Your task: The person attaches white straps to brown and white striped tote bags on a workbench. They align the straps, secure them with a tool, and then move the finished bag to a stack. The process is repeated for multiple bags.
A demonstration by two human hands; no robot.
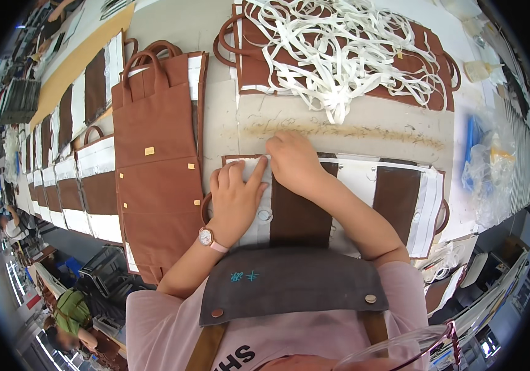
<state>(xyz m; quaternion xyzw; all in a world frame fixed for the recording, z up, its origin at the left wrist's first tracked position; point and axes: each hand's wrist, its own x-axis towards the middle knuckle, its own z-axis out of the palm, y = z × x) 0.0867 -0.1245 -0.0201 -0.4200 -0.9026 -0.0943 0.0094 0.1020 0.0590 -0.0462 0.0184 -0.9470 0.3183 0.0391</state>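
Note:
In front of me lies a bag panel with dark brown and white stripes, a reddish-brown border and handles at its two ends. A narrow white strip follows its far edge. My left hand rests flat on the panel's left part, fingers stretched and apart, the index finger reaching the far edge. Right beside that fingertip, my right hand is closed at the same edge with its fingers curled under; whatever it pinches is hidden. A round snap button shows on the panel near my left hand.
Tangled white tape is heaped on another brown panel at the far side. A stack of brown bag pieces with handles lies to the left, more striped panels beyond it. Clear plastic bags lie right. Another person is at lower left.

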